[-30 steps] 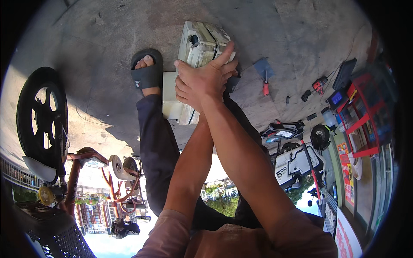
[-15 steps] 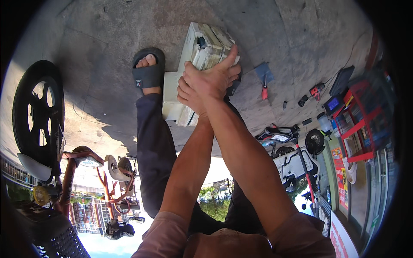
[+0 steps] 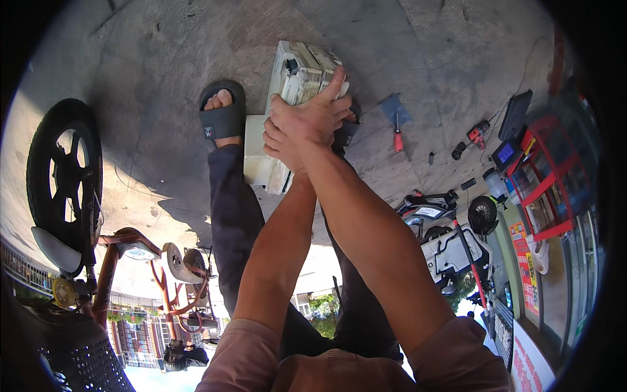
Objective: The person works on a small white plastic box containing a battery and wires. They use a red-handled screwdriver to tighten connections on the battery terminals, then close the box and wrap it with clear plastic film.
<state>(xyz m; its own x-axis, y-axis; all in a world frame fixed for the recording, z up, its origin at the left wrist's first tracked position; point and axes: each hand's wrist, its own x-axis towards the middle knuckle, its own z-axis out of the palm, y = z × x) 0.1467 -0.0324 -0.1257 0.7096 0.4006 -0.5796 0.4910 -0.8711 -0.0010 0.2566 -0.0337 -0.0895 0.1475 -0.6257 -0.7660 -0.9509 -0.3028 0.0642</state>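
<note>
A scuffed off-white boxy pack (image 3: pixel 302 75) stands between my feet, with dark bands across it and a dark hole near its far end. A smoother pale box (image 3: pixel 257 157) lies against its near left side. My right hand (image 3: pixel 315 124) lies over the pack and partly over my left hand, thumb to the left and fingers bent over the right edge. Below it, my left hand (image 3: pixel 279 145) has its fingers curled against the pack; most of that palm is hidden. My forearms cross near the wrists.
Right of my feet lies a red-handled screwdriver (image 3: pixel 398 140) by a dark blue sheet (image 3: pixel 396 108). Farther right are a red power drill (image 3: pixel 477 134), a small device with a lit screen (image 3: pixel 505 154) and a red rack (image 3: pixel 547 202). A black wheel (image 3: pixel 42 170) stands at left, a scooter (image 3: pixel 450 251) at right.
Both hands and the pack have shifted slightly left, closer to my left foot. More of my right foot now shows beside the pack. The grip looks the same.
</note>
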